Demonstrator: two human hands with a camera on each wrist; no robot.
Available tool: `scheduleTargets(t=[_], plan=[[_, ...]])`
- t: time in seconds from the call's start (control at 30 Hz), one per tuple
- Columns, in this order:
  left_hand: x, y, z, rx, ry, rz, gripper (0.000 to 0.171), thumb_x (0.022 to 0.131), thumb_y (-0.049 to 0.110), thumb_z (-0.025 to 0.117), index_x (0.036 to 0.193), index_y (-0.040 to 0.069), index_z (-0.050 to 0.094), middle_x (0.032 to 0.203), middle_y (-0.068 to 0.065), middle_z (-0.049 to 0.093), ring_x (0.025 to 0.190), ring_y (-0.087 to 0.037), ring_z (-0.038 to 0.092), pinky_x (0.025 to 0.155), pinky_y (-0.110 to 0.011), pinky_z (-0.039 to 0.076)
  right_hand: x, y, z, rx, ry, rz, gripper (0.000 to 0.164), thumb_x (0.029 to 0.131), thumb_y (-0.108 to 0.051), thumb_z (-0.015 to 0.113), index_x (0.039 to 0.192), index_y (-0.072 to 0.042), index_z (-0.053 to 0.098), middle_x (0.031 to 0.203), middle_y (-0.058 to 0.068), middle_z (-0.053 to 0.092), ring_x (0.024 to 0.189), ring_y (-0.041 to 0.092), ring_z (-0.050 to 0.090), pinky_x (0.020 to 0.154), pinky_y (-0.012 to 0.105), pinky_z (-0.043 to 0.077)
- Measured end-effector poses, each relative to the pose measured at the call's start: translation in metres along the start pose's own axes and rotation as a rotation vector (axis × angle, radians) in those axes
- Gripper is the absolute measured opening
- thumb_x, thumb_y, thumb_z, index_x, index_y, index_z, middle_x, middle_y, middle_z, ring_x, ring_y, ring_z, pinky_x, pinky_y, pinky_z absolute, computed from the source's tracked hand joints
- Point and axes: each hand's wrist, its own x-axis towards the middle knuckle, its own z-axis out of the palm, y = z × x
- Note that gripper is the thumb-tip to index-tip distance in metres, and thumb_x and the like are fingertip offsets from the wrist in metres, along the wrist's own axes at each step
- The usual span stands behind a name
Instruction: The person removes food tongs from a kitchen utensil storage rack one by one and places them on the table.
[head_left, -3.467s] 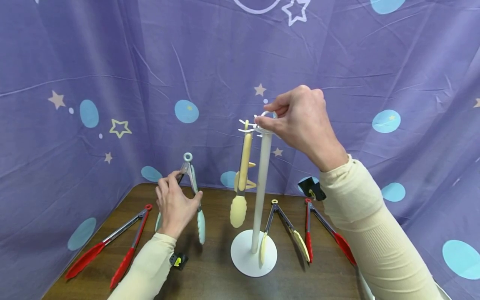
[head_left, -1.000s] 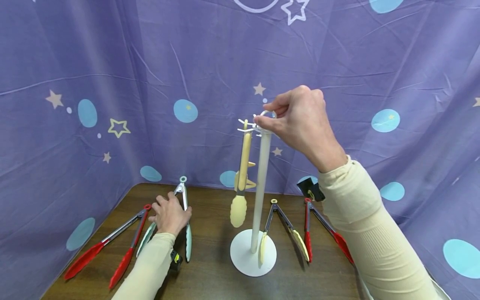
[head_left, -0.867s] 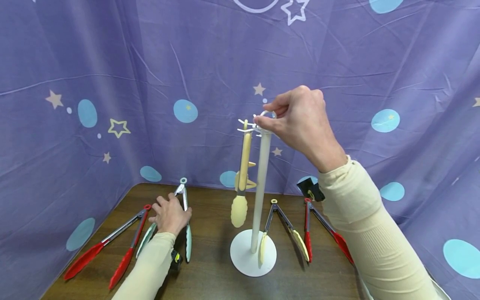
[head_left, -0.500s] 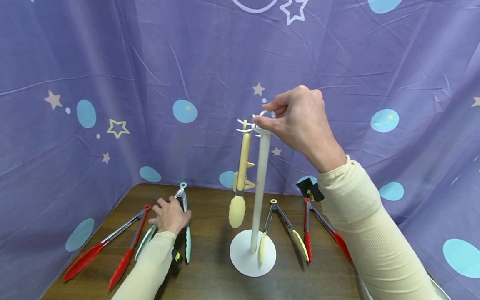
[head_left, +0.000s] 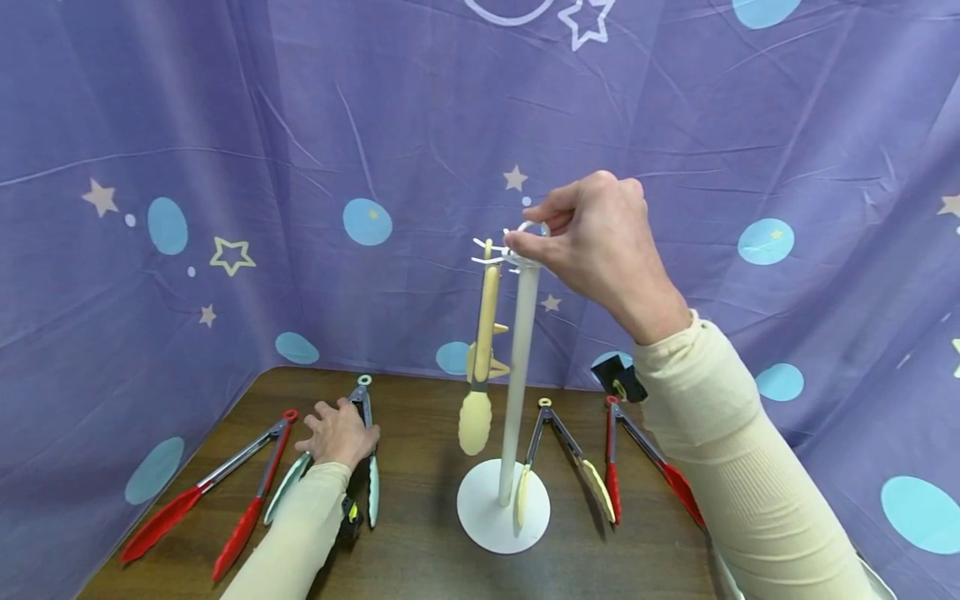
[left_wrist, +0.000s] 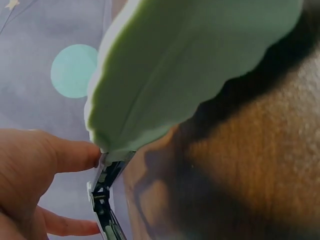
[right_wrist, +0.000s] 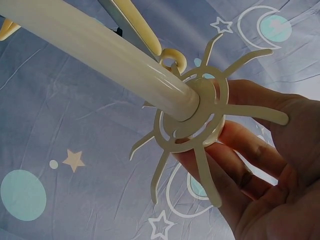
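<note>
My left hand [head_left: 339,433] grips a pair of spread mint-green tongs [head_left: 373,492] low over the table at the left. In the left wrist view the thumb [left_wrist: 75,154] touches one metal arm, just behind the scalloped mint tip [left_wrist: 150,75]. My right hand [head_left: 611,246] pinches the loop on top of a white hook stand [head_left: 517,375]. Seen from below in the right wrist view, the stand's hook ring [right_wrist: 215,107] has several prongs, with my fingers curled behind it. Closed pale yellow tongs [head_left: 475,421] hang by their ring from a hook on the left side.
Spread red tongs [head_left: 247,529] lie left of my left hand. Spread yellow tongs [head_left: 585,475] stand partly over the stand's round base [head_left: 487,525], with more red tongs [head_left: 612,483] to their right. Another yellow piece [head_left: 480,362] hangs behind the stand. A purple curtain [head_left: 420,108] borders the table.
My left hand has brought the mint tongs down and left from the air, and their arms have spread. Their ring end keeps sinking toward the table. The right hand stays on the stand's top.
</note>
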Motion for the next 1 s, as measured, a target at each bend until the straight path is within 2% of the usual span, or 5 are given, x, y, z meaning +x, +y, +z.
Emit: scheduleTargets(t=[0.6,1.0], plan=[[0.0024,0.0003,0.0054,0.039,-0.05,-0.007,0.072,0.087,0.025,0.072,0.135,-0.019,0.041,0.13,-0.05,0.031,0.123,-0.07,0.027,0.089,-0.087,0.025,-0.0006,0.0003,0.0002,0.016,-0.002,0.006,0.024,0.08,-0.027,0.087,0.092,-0.007,0.082,0.078,0.008,0.076,0.066,0.021,0.073,0.065,0.038,0.059],[0.0028,-0.0017,0.0077,0.04,-0.052,-0.005,0.066,0.085,0.021,0.07,0.131,-0.02,0.046,0.125,-0.05,0.034,0.121,-0.07,0.029,0.085,-0.086,0.026,-0.001,0.0001,0.0003,0.013,0.001,0.004,0.024,0.08,-0.028,0.087,0.092,-0.008,0.082,0.078,0.008,0.076,0.067,0.02,0.073,0.066,0.038,0.059]])
